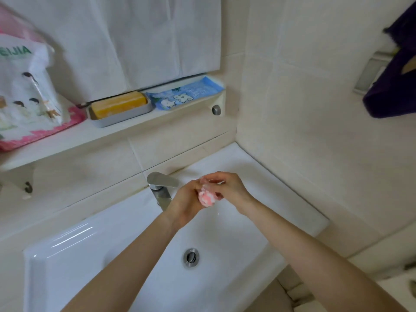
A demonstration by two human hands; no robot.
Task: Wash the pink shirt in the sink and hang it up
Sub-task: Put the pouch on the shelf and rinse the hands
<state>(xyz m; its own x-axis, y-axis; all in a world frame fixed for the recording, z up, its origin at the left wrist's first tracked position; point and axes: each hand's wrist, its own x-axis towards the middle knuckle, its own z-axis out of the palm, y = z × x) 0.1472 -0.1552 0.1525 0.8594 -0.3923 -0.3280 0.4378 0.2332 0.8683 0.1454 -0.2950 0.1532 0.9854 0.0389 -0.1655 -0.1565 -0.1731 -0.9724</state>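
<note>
A small wad of pink shirt (206,198) is bunched up between both hands above the white sink (90,255), just right of the steel faucet (161,188). My left hand (188,202) grips the wad from the left and below. My right hand (227,188) curls over it from the right and above. Most of the cloth is hidden inside the hands; only a pink and white lump shows. A thin trickle of water falls from the wad into the basin.
The drain (191,257) lies in the basin below my arms. A shelf above holds an orange soap bar (119,104) in a grey dish, a blue packet (184,95) and a printed bag (24,91). A dark purple cloth (394,79) hangs on the right wall.
</note>
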